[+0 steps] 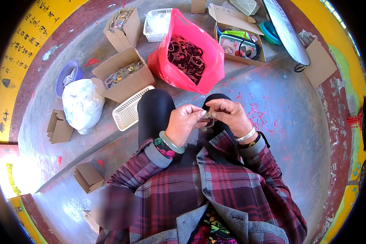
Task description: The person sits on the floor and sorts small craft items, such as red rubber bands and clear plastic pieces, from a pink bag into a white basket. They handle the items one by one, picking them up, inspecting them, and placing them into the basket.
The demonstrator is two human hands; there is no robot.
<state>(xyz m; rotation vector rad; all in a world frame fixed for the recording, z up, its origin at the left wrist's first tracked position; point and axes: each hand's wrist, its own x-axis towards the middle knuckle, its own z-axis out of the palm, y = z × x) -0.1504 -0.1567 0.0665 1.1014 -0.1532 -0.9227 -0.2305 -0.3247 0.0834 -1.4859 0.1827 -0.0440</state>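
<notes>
Purple plastic forms the basin (60,83) at the far left, with a stuffed white plastic bag (83,107) just beside it and a small cardboard box (60,131) near that bag. Next comes a wider cardboard box (136,86) filled with tangled small pieces, then a cream slotted basket (128,112) lying against its near side, by the left knee (153,107). Above the knees stands a pink bag (211,63), gaping wide and heaped with dark loops (187,61). Between the knees, the left hand (181,123) has its grip pressed together, thumb and forefinger pinching one end of a small pale looped piece (209,125); the right hand (234,120) pinches the same piece from the other side, so it hangs in the air at the fingertips, partly hidden by them. Being so thin, it could slip if either pinch loosens, and would probably drop into the lap; too hard a pull between the hands might snap or knot it. Farther right, red scraps (258,117) litter the floor (301,134), where a fallen piece could be hard to pick out. The upright pink bag looks soft-sided, so a knee swinging into it might tip it and spill the loops.
</notes>
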